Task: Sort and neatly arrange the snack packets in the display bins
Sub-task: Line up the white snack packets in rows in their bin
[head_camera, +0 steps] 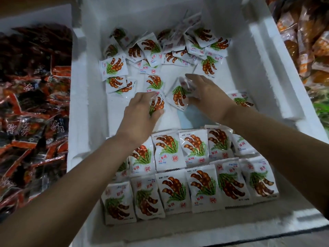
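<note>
Your left hand (140, 107) pinches one tamarind packet (157, 104) at centre frame, with the thumb under its lower edge. Your right hand (206, 93) curls round a second packet (178, 97) just beside it, to the right. Both packets are in the middle of the white foam bin (78, 113), between the loose heap (160, 50) at the top and the tidy rows (194, 175) at the bottom.

Turn each packet print-up and square before you lay it down. Start the next row tight against the last one, with the edges overlapping the same way. The film looks slippery, so lift rather than drag.

The bin floor (115, 107) is bare white foam, dimly lit. A bin of red-and-black packets (32, 104) fills the left edge, and orange packets (306, 41) are piled at the upper right.
</note>
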Motion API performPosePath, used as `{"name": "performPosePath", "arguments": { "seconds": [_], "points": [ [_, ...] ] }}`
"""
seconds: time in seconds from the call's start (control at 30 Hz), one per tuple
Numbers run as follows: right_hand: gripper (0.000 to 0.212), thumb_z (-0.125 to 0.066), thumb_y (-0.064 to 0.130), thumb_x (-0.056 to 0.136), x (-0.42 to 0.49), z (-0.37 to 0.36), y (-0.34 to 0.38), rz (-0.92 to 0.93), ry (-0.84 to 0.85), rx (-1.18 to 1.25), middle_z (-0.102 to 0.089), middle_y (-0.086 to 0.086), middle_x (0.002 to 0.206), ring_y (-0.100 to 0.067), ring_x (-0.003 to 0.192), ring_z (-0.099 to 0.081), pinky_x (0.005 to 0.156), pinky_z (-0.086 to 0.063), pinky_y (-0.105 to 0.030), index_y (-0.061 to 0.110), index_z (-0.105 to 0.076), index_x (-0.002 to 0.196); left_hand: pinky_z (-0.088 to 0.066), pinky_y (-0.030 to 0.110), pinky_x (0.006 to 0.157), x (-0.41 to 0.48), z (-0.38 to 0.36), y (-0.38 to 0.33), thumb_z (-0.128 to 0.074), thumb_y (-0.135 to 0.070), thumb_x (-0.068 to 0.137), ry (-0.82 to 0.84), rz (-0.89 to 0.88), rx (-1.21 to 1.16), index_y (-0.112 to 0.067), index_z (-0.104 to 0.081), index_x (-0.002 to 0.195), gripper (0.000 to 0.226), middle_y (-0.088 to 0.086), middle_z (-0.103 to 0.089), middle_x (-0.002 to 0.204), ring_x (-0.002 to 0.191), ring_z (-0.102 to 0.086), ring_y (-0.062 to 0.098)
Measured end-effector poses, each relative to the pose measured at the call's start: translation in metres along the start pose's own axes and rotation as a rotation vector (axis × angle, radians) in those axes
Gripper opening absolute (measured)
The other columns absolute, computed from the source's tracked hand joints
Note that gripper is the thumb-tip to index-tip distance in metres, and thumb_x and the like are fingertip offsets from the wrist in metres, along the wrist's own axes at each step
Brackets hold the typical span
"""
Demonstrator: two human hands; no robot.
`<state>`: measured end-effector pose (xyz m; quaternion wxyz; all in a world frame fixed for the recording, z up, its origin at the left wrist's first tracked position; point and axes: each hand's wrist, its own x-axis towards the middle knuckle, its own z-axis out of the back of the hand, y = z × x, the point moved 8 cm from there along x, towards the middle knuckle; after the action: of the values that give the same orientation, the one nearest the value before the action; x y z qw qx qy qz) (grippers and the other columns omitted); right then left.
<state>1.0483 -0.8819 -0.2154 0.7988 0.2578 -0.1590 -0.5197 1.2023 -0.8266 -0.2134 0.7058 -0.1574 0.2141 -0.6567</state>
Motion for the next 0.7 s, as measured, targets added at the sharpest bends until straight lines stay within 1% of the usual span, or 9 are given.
{"name": "performPosePath", "arguments": {
  "seconds": [0.13,0.23,0.3,0.33,0.43,0.53,0.6,0.67,0.7],
  "points": [
    [0.081,-0.067,0.013,0.085,0.020,-0.012,0.009,0.072,0.088,-0.115,-0.027,-0.005,0.154,-0.024,0.140,-0.025,0.112,-0.019,-0.032,0.015,-0.019,0.150,-0.026,0.036,0.106,0.017,-0.007,0.008,-0.067,-0.032,0.088,0.029,0.103,0.120,-0.015,-0.042,0.139,0.060,0.011,-0.044,0.135,0.130,-0.035,0.027],
    [0.083,-0.074,0.017,0.079,0.026,-0.012,0.013,0.106,0.083,-0.209,-0.037,-0.009,0.144,-0.028,0.131,-0.034,0.108,-0.027,-0.037,0.016,-0.026,0.148,-0.027,0.036,0.101,0.018,-0.005,0.012,-0.074,-0.035,0.081,0.025,0.138,0.196,-0.016,-0.048,0.131,0.059,0.009,-0.047,0.125,0.124,-0.038,0.027],
    [0.080,-0.078,0.019,0.074,0.028,-0.007,0.012,0.071,0.064,-0.186,-0.042,-0.010,0.133,-0.028,0.122,-0.041,0.102,-0.034,-0.036,0.015,-0.035,0.142,-0.035,0.034,0.093,0.016,-0.003,0.011,-0.077,-0.031,0.078,0.015,0.121,0.127,-0.017,-0.051,0.114,0.046,0.005,-0.045,0.107,0.109,-0.045,0.026],
    [0.075,-0.079,0.020,0.073,0.028,-0.005,0.012,0.060,0.054,-0.163,-0.044,-0.010,0.128,-0.027,0.116,-0.046,0.096,-0.038,-0.034,0.015,-0.041,0.137,-0.038,0.031,0.084,0.015,-0.003,0.010,-0.077,-0.029,0.078,0.011,0.109,0.077,-0.019,-0.048,0.103,0.039,0.001,-0.045,0.099,0.099,-0.048,0.023],
    [0.054,-0.081,0.022,0.071,0.024,0.003,0.010,0.032,0.014,-0.118,-0.056,-0.008,0.113,-0.025,0.094,-0.054,0.077,-0.042,-0.029,0.015,-0.051,0.116,-0.033,0.025,0.061,0.009,0.001,0.005,-0.075,-0.024,0.081,-0.006,0.075,-0.021,-0.025,-0.039,0.084,0.036,-0.007,-0.047,0.075,0.071,-0.049,0.014],
    [0.043,-0.081,0.027,0.071,0.017,0.012,0.007,0.001,-0.009,-0.081,-0.064,-0.006,0.102,-0.022,0.085,-0.054,0.071,-0.040,-0.027,0.017,-0.052,0.102,-0.033,0.017,0.054,0.002,0.011,-0.002,-0.073,-0.019,0.084,-0.060,0.039,-0.135,-0.022,-0.044,0.090,0.030,-0.015,-0.046,0.069,0.058,-0.047,0.003],
    [0.040,-0.080,0.027,0.072,0.006,0.025,0.008,-0.024,-0.076,0.004,-0.062,-0.001,0.098,-0.019,0.085,-0.056,0.072,-0.043,-0.027,0.019,-0.051,0.098,-0.034,0.009,0.052,-0.002,0.020,-0.009,-0.072,-0.017,0.084,-0.108,0.008,-0.206,-0.017,-0.053,0.098,0.023,-0.011,-0.051,0.073,0.057,-0.045,0.002],
    [0.039,-0.078,0.029,0.075,-0.011,0.043,0.008,-0.064,-0.179,0.099,-0.059,0.001,0.097,-0.017,0.083,-0.055,0.071,-0.044,-0.024,0.016,-0.055,0.103,-0.034,0.002,0.062,-0.006,0.028,-0.014,-0.072,-0.018,0.085,-0.147,0.002,-0.258,-0.015,-0.061,0.110,0.028,-0.005,-0.057,0.089,0.067,-0.043,0.005],
    [0.039,-0.075,0.032,0.078,-0.020,0.050,0.006,-0.094,-0.212,0.132,-0.061,0.000,0.097,-0.018,0.082,-0.057,0.071,-0.046,-0.025,0.012,-0.057,0.106,-0.034,0.000,0.066,-0.009,0.030,-0.017,-0.072,-0.019,0.085,-0.157,-0.006,-0.278,-0.016,-0.063,0.113,0.030,-0.003,-0.061,0.096,0.076,-0.047,0.006]
  ]
}}
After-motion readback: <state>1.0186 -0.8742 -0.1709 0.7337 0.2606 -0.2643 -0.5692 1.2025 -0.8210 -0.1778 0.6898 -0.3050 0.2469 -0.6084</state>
